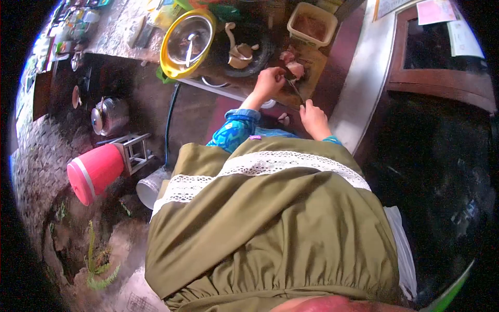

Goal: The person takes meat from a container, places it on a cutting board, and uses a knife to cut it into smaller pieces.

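My right hand (313,119) is closed on the handle of a small knife (296,89), its blade pointing up and left toward my left hand. The fingers of my left hand (271,83) are pinched together near the blade tip; what they hold is too small to make out. Beyond the knife, pale pink pieces (295,69) lie on a wooden board (315,66). A dark round pan (258,62) left of the board holds a pale brown lump (240,55). Small whitish pieces (283,118) lie below my hands.
A yellow-rimmed bowl (167,50) with a spoon stands at the upper left, and a cream tub (296,18) sits behind the board. To the left are a pink container (101,171), a metal pot (112,115) and a small stool (138,152).
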Motion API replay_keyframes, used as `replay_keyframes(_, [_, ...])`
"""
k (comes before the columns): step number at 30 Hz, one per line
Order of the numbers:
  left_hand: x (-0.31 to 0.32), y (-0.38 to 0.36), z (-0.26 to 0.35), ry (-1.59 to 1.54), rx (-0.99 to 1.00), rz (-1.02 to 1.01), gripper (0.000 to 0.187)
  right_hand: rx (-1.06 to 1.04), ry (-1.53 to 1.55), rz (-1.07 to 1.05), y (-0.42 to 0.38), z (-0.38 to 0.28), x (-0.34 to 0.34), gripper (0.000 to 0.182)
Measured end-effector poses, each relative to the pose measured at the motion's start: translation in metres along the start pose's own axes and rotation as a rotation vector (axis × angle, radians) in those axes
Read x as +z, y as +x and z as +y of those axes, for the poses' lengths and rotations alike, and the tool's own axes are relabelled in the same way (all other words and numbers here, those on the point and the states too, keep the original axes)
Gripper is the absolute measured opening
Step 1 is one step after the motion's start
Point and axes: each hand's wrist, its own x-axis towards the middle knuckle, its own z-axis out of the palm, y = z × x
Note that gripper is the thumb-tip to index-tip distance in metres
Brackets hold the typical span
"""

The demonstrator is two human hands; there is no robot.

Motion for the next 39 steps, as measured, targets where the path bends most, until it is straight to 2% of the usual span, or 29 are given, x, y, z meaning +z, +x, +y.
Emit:
replay_keyframes(1, [0.002,-0.001,-0.001,-0.002,0.102,0.086,0.019,0.02,0.01,0.03,-0.003,0.002,-0.003,0.026])
replay_keyframes(4, [0.009,0.0,-0.005,0.02,0.153,0.079,0.016,0.079,-0.009,0.071,-0.007,0.012,-0.003,0.027])
replay_keyframes(5, [0.008,-0.001,0.002,0.047,0.066,-0.009,0.018,0.083,-0.01,0.069,-0.006,0.013,-0.002,0.027])
replay_keyframes(6, [0.011,0.0,0.001,0.045,0.067,-0.01,0.018,0.085,-0.004,0.069,-0.004,0.013,-0.001,0.027])
replay_keyframes(12, [0.009,-0.004,0.0,0.077,0.111,0.068,0.016,0.027,0.033,0.078,0.017,0.001,0.012,0.027])
replay_keyframes(14, [0.004,-0.005,-0.012,0.136,0.08,-0.046,0.016,0.059,0.034,0.049,0.022,0.001,0.018,0.028])
replay_keyframes(19, [-0.028,-0.019,0.015,0.12,0.137,0.062,0.018,0.069,0.014,0.029,0.026,0.004,0.021,0.027])
replay_keyframes(22, [-0.043,-0.022,0.029,0.057,0.094,0.042,0.017,0.071,0.023,0.019,0.027,0.004,0.022,0.027])
replay_keyframes(27, [-0.024,-0.006,0.024,0.032,0.141,0.029,0.017,0.028,0.045,-0.013,0.023,-0.001,0.018,0.027])
replay_keyframes(29, [-0.008,0.0,0.016,0.211,0.166,-0.026,0.018,0.036,0.071,0.008,0.015,-0.001,0.017,0.027])
replay_keyframes(32, [0.004,0.004,0.011,0.205,0.249,-0.028,0.017,0.095,0.063,0.031,0.008,0.008,0.011,0.028])
replay_keyframes(39, [0.013,0.014,0.003,0.415,0.243,-0.141,0.011,0.039,0.052,0.047,0.015,0.009,0.01,0.027])
